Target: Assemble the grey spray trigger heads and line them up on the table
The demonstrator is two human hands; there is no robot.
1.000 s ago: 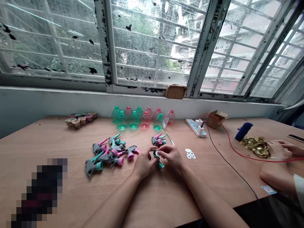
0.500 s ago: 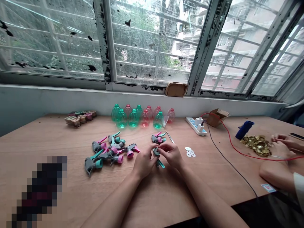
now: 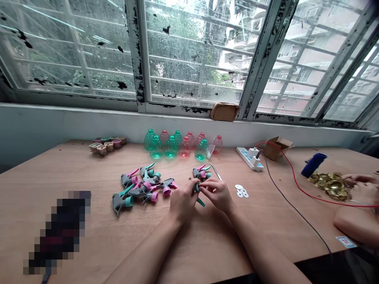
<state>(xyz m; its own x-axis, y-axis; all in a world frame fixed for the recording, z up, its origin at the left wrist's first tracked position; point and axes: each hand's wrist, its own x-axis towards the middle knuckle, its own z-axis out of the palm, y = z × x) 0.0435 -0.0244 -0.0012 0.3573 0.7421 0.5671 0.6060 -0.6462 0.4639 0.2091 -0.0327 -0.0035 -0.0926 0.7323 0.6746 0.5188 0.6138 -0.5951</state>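
No text can be read; the small sticker on the table is too blurred

A small assembly workshop: wooden worktable under barred windows, heaped spray triggers, bottles.

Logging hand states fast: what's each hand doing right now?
Left hand: closed on the sprayer head.
Right hand: closed on the same sprayer head.

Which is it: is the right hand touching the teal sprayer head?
Touching. The head view shows the right hand pinching the teal sprayer head, no gap visible.
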